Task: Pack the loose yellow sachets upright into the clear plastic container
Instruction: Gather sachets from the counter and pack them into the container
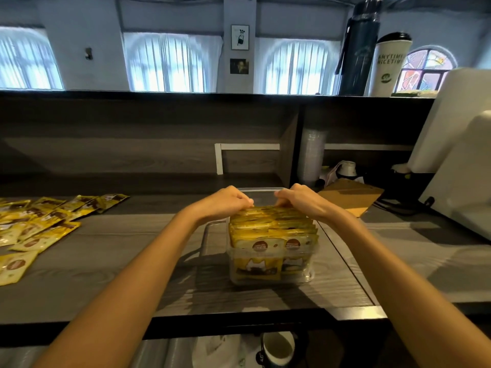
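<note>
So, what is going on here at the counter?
A person is filling a clear container on the counter with yellow sachets. The left hand and the right hand both curl over the tops of the upright sachets at the far end of the row. The container looks nearly full. More loose sachets lie on the counter to the left.

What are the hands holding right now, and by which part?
The left hand and right hand both hold the packed sachets in the clear container, fingers curled over the top edges at the row's far end.
</note>
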{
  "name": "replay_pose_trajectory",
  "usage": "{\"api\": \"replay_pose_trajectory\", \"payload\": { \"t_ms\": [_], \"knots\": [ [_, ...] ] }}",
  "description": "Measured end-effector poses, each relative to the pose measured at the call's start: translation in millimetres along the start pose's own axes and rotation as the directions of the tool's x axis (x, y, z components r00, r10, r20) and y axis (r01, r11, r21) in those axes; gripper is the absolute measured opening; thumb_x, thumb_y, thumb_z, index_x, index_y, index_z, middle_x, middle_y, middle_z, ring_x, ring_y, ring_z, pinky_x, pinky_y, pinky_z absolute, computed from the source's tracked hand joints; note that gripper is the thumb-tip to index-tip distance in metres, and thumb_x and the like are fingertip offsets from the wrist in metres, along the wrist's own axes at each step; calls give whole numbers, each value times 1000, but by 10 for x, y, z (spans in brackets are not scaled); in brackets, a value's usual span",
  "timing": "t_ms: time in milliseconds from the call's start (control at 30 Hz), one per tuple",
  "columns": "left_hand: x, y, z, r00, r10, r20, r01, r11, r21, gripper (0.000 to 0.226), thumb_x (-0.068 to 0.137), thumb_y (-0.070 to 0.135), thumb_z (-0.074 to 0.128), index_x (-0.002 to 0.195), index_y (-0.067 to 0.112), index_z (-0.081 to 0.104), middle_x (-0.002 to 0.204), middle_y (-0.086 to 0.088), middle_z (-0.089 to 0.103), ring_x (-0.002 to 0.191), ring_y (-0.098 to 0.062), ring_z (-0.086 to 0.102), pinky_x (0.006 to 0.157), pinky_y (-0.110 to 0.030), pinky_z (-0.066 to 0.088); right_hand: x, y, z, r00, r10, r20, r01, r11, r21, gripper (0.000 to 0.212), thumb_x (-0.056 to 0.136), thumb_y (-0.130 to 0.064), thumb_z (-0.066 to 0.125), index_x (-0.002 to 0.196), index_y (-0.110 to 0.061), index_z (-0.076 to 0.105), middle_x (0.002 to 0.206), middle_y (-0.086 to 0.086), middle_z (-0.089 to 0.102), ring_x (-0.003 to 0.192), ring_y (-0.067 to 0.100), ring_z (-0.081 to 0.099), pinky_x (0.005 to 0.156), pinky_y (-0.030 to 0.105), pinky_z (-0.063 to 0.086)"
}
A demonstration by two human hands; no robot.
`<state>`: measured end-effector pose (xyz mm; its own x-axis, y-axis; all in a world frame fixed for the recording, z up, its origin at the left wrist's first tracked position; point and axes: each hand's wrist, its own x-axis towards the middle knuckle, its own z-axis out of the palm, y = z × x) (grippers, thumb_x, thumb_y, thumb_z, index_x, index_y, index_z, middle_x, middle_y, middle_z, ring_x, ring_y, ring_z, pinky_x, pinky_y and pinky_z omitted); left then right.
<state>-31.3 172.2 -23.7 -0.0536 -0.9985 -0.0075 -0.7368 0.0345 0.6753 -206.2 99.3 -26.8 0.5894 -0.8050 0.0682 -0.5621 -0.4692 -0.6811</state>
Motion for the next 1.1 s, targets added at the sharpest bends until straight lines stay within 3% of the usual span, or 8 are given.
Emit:
{"api": "replay_pose_trajectory", "payload": {
  "t_ms": [133, 267, 367, 467, 567, 767, 967, 1100],
  "knots": [
    [-9, 40, 20, 999, 14, -33, -15, 1000, -18, 39, 100, 25, 37, 106, 3, 68, 102, -1, 63, 100, -12, 57, 92, -30, 42, -33, -61, 10, 1000, 16, -26, -16, 1000, -17, 49, 100, -31, 32, 104, 0, 69, 97, 7, 63, 94, 21, 58, 89, 29, 40],
    [7, 55, 21, 988, 2, -152, -3, 1000, -9, 32, 99, 20, 38, 111, 7, 64, 115, -8, 62, 100, -13, 55, 82, -25, 44, 8, -114, 37, 993, 42, -109, -50, 996, -71, 48, 98, -35, 37, 97, -3, 72, 98, 10, 67, 95, 24, 61, 93, 36, 46],
    [-40, 31, -61, 961, -12, -276, 16, 1000, 14, 30, 98, 12, 39, 119, 9, 60, 120, -11, 61, 102, -14, 55, 80, -23, 45, 41, -245, 89, 959, -64, -276, 26, 990, -137, 39, 94, -28, 44, 87, 0, 70, 91, 17, 70, 89, 33, 64, 78, 36, 50],
    [-150, -20, -230, 900, -52, -434, 67, 998, 21, 34, 97, 7, 38, 125, 11, 56, 130, -12, 56, 119, -21, 52, 97, -33, 42, 64, -565, 233, 922, -186, -341, 143, 979, -148, 29, 95, -21, 44, 103, -8, 69, 104, 11, 69, 95, 26, 63, 85, 38, 54],
    [-327, -168, -442, 779, -97, -620, 144, 989, 27, 35, 97, 7, 36, 123, 13, 58, 128, -11, 58, 119, -23, 53, 100, -36, 42, 117, -977, 484, 909, -226, -349, 208, 974, -90, 30, 96, -19, 43, 116, -9, 63, 112, 11, 65, 99, 22, 61, 87, 34, 51],
    [-847, -797, -787, 565, -271, -780, 360, 931, -62, 36, 93, 5, 36, 116, 15, 62, 122, -13, 61, 112, -28, 56, 95, -38, 45, 235, -1553, 1236, 947, -216, -236, 217, 976, -22, 28, 94, -18, 44, 114, -6, 60, 112, 14, 63, 104, 29, 59, 92, 43, 50],
    [-1346, -1560, -765, 481, -463, -744, 649, 759, -53, 33, 93, 6, 39, 119, 11, 59, 125, -14, 58, 116, -32, 52, 97, -43, 44, 428, -1724, 2261, 982, -182, 47, 186, 979, -82, 28, 92, -17, 45, 114, -5, 59, 119, 18, 60, 113, 35, 54, 89, 39, 46],
    [-1612, -1989, -760, 451, -623, -639, 816, 577, 13, 39, 96, 16, 37, 134, 14, 42, 150, -15, 27, 141, -35, 17, 113, -51, 23, 507, -1755, 2675, 968, -158, 195, 183, 976, -120, 31, 90, -16, 45, 113, 0, 58, 119, 22, 59, 113, 39, 53, 90, 42, 47]
  ]
}}
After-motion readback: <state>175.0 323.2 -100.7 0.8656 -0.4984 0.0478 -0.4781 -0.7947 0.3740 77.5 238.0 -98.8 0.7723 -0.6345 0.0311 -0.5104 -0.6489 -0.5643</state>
